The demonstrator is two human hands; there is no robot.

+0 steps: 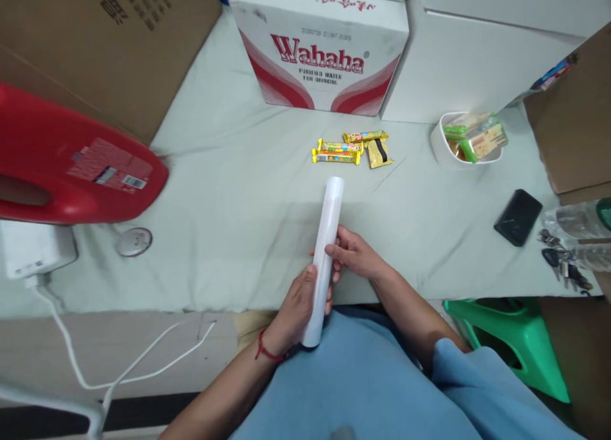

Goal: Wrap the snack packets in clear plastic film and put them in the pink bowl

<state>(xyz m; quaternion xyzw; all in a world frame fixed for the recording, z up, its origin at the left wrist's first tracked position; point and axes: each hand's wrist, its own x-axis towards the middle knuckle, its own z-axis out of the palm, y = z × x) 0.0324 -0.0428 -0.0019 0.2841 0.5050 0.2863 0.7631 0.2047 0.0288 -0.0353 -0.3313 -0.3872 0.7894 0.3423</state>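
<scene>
White roll point(322, 263) lies between thumbs and fingers point(337, 276) — left hand point(296, 302) and right hand point(357, 254) grasping.

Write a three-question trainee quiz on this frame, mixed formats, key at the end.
1. True or false: the left hand and the right hand both touch the white cylinder.

2. Which wrist wears the red band?
A) Right
B) Left
C) Both

3. Fill the gap: seen from the head camera, the white tub stands to the ___ of the loose yellow packets.

Key: 1. True. 2. B, left. 3. Right.
</scene>
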